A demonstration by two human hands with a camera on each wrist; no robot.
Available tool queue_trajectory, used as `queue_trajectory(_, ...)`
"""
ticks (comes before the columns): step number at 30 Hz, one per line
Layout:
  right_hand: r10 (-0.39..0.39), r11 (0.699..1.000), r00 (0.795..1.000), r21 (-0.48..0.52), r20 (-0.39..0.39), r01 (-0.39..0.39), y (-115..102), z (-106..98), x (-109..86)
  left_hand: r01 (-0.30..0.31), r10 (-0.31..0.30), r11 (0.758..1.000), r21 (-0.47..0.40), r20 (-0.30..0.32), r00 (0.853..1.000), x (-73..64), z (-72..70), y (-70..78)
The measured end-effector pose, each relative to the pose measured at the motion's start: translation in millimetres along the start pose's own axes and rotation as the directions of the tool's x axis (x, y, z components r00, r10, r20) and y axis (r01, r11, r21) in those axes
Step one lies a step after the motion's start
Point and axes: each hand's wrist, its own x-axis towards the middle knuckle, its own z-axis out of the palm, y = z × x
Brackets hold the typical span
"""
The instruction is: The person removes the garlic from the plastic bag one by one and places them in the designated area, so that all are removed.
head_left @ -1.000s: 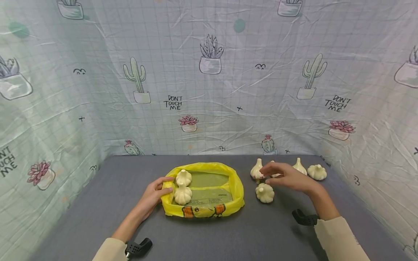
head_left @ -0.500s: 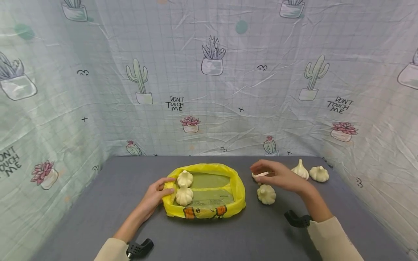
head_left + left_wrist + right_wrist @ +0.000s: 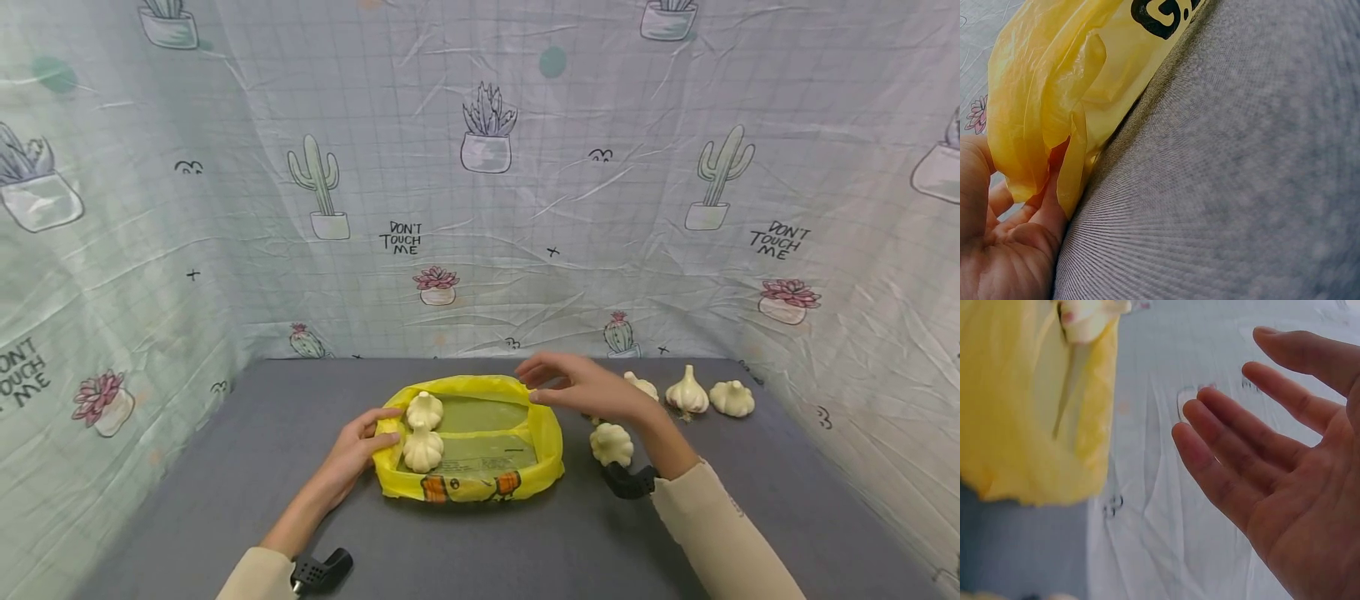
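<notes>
In the head view, my left hand (image 3: 352, 450) holds the left rim of a yellow plastic bag (image 3: 551, 450) with its mouth spread open on the table. The left wrist view shows the bag's folded plastic (image 3: 1029, 125) between thumb and fingers. Inside the bag, along its left side, lie two garlic bulbs, a rear one (image 3: 425, 412) and a front one (image 3: 423, 451). My right hand (image 3: 588, 387) is over the bag's right rear rim. Its fingers (image 3: 1241, 450) are spread in the right wrist view, with nothing between them.
Right of the bag, one garlic bulb (image 3: 611, 445) sits near my right forearm. Further back are more bulbs: one partly behind the hand (image 3: 641, 385), an upright one (image 3: 687, 392) and a rightmost one (image 3: 732, 399). A printed cloth (image 3: 480, 208) encloses the grey table (image 3: 465, 550).
My right hand has moved left, from above the garlic bulbs to the bag's right rim. The left hand and the bag have stayed in place.
</notes>
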Motion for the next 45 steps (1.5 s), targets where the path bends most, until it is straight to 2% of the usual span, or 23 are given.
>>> queue_trajectory(5, -0.043, 0.999, 0.998, -0.016, 0.053, 0.044, -13, 9, 19.7, -0.002, 0.002, 1.000, 0.006, -0.001, 1.000, 2.1, 0.9, -1.2)
queue_trajectory(11, -0.038, 0.999, 0.994, -0.022, 0.107, 0.040, -26, 22, 41.6, -0.002, 0.002, 1.000, -0.008, 0.001, 1.000, 2.3, 0.8, -1.5)
queue_trajectory(17, -0.044, 0.996, 0.986, -0.067, 0.158, 0.055, -29, 36, 63.0, -0.010, 0.010, 1.000, -0.012, 0.004, 1.000, 2.8, 0.4, -1.9)
queue_trajectory(27, -0.034, 0.992, 0.959, -0.107, 0.281, 0.066, -34, 53, 91.3, 0.008, -0.008, 1.000, -0.018, -0.009, 1.000, 1.5, -0.6, -2.3)
queue_trajectory(34, 0.034, 0.996, 0.936, -0.092, 0.351, -0.002, -33, 67, 108.0, 0.013, -0.013, 1.000, -0.007, -0.015, 1.000, 0.7, -0.3, -2.0)
queue_trajectory(42, 0.095, 0.990, 0.915, -0.136, 0.392, -0.044, -30, 80, 121.8, 0.018, -0.018, 1.000, -0.015, -0.019, 1.000, 1.0, 0.1, -1.7)
queue_trajectory(45, 0.119, 0.990, 0.901, -0.124, 0.418, -0.073, -26, 84, 126.3, 0.016, -0.016, 1.000, -0.013, -0.018, 1.000, 1.0, -0.1, -1.0)
